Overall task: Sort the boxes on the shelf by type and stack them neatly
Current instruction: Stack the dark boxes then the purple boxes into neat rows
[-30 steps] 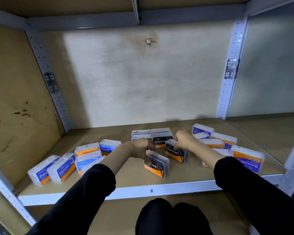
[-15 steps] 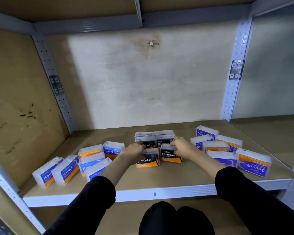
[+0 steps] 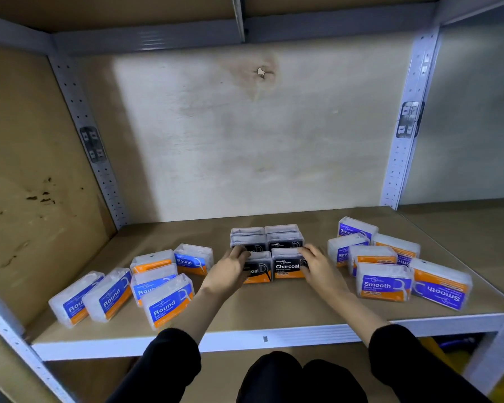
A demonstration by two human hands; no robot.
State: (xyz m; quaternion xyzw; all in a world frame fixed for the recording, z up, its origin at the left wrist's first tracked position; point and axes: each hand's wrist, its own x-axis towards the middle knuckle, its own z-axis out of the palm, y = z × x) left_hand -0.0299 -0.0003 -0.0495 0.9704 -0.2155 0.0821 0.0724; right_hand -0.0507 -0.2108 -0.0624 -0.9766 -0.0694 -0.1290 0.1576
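Note:
Black-and-orange Charcoal boxes stand in the middle of the shelf board (image 3: 274, 308). Two are in front, side by side: the left front box (image 3: 259, 270) and the right front box (image 3: 287, 267). Behind them are two short Charcoal stacks (image 3: 282, 238). My left hand (image 3: 230, 267) presses on the left front box's outer side and covers part of its label. My right hand (image 3: 320, 264) presses on the right front box's outer side. Blue-and-orange Round boxes (image 3: 168, 299) lie scattered at the left. Purple-and-orange Smooth boxes (image 3: 383, 283) lie scattered at the right.
A white metal rail (image 3: 303, 334) edges the shelf front. A plywood side wall (image 3: 26, 170) closes the left and a pale panel (image 3: 245, 141) the back. A perforated upright (image 3: 402, 155) marks the right end. My knees (image 3: 297, 379) are below the shelf.
Both front Charcoal boxes went from tilted and apart near the front to upright, side by side, pushed back against the rear Charcoal stacks. My hands moved with them.

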